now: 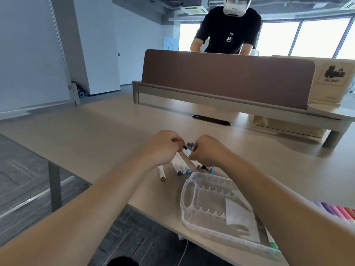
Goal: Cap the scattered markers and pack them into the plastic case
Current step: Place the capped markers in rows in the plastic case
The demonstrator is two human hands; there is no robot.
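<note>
Markers [181, 166]: a small heap of white barrels with blue, grey and dark ends, lying on the bench [96, 135] just below and between the two hands.
Held marker [186, 151]: white barrel with a dark end, raised just over the heap, spanning the gap between the hands.
Left hand [163, 148]: fingers curled, grip narrow, pinching the dark end of the held marker.
Right hand [207, 153]: fingers curled, grip narrow on the white barrel of the same marker; I cannot tell whether its cap is seated.
Stray marker [162, 173]: brown-ended, alone on the bench just left of the heap, touching neither hand.
Case [209, 176]: clear plastic, lying open and flat at the near edge, just beside the heap and partly under the right forearm.
Paper [236, 214]: a white slip inside the case.
Coloured row [334, 209]: purple, pink and red markers side by side at the far right.
Green marker [274, 245]: peeking out at the case's near corner.
Person [228, 29]: in a black shirt, standing behind the brown divider [226, 77] across the bench.
</note>
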